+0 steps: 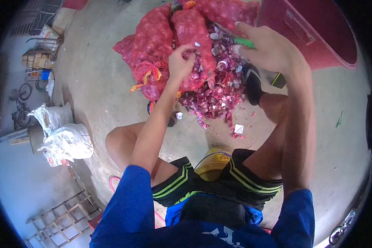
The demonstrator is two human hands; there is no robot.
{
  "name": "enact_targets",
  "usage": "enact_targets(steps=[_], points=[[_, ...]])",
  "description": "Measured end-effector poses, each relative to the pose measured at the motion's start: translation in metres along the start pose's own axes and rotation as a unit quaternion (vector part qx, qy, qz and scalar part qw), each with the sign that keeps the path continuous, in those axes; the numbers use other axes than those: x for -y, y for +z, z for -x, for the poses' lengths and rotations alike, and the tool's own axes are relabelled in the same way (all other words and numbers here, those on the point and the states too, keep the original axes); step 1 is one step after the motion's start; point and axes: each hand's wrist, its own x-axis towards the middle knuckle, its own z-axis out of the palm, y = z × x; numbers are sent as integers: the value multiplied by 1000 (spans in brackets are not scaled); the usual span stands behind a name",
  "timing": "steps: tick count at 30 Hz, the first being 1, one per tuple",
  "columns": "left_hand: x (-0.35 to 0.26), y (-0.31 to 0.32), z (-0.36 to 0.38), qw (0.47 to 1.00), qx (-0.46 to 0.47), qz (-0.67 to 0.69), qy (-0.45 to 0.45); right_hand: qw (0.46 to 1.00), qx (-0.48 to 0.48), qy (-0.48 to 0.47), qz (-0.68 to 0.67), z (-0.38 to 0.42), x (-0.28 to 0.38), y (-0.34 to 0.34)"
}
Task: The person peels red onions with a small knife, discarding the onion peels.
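My left hand [182,62] is over the red mesh sacks [153,35] of onions, its fingers curled, with a small white bit near the fingertips; what it holds, if anything, is too small to name. At the upper right my right hand [268,47] is closed on a knife with a green handle [244,42]; the blade points toward the sacks. Below and between the hands, a heap of purple onion skins and cut ends [219,93] lies on the floor. Orange ties [153,74] close the sack ends.
A large red tub [314,33] stands at the upper right. Between my legs is a yellow bucket [214,163]. White sacks [66,138], a wooden ladder [64,217] and a hand cart [49,43] are at the left. A yellow-edged black object [279,81] lies near my right foot.
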Motion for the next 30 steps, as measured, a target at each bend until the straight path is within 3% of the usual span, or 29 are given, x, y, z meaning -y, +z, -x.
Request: enact_targets(steps=[1, 2, 4, 5, 9, 12, 14, 17, 19, 20, 21, 22, 23, 25, 26, 27, 29, 30], points=[[19, 11, 9, 989, 73, -123, -33, 999, 23, -9, -29, 0, -2, -5], [43, 20, 14, 989, 80, -120, -37, 997, 45, -17, -58, 0, -4, -7], [84, 40, 10, 943, 176, -283, 24, 999, 9, -18, -40, 7, -6, 3], [98, 51, -1, 911, 256, -322, -37, 999, 18, -10, -31, 8, -5, 2], [138, 107, -28, 855, 285, -432, 39, 998, 46, 38, 32, 9, 12, -5], [171, 129, -40, 839, 299, -455, 4, 991, 106, 75, 22, -4, 18, -6], [155, 115, -38, 838, 288, -463, 30, 993, 94, 59, 31, -7, 17, 0], [120, 74, -35, 881, 276, -385, 5, 997, 73, 34, 14, -7, 19, 0], [104, 39, -38, 941, 294, -128, -109, 998, 59, 20, -11, -8, 14, 1], [90, 21, -37, 943, 285, -137, -103, 998, 54, -10, -10, -8, 7, 5], [67, -2, -36, 950, 270, 46, -151, 998, 47, -42, -7, -9, 8, 6], [43, -28, -37, 925, 243, 227, -186, 998, 30, -56, -4, -13, 18, 4], [16, -55, -40, 933, 227, 220, -170, 997, 53, -33, -47, -18, 29, -1], [-38, -105, -35, 836, 191, 441, -264, 994, 68, -28, -83, -24, 47, -5], [-53, -122, -31, 844, 179, 439, -251, 994, 8, -59, -90, -24, 53, -2], [-67, -139, -26, 805, 149, 510, -265, 989, -51, -92, -100, -27, 60, 2], [-91, -169, -10, 713, 106, 640, -265, 979, -68, -125, -145, -38, 76, 9], [-103, -180, 0, 721, 98, 638, -253, 969, -76, -136, -189, -43, 85, 11]])
